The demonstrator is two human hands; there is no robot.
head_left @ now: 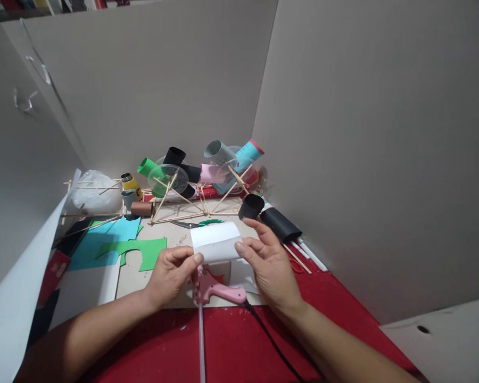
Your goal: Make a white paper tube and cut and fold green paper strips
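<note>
A small white sheet of paper [217,242], folded or curled over along its length, is held up between my two hands. My left hand [175,271] pinches its left end between thumb and fingers. At the right end, my right hand [269,260] grips the paper with its thumb in front and some fingers raised. Just below lies a pink glue gun [223,291] with a clear glue stick [201,340] pointing toward me and a black cord [269,332]. Behind the paper, green-handled scissors [211,223] lie on the pale board.
Stick frames [175,217] carrying clear discs and coloured paper tubes stand at the back. Green foam offcuts [154,252] and blue sheets [91,250] lie left. Black tubes [281,223] and white rolls [313,255] are right, near the grey wall [363,159].
</note>
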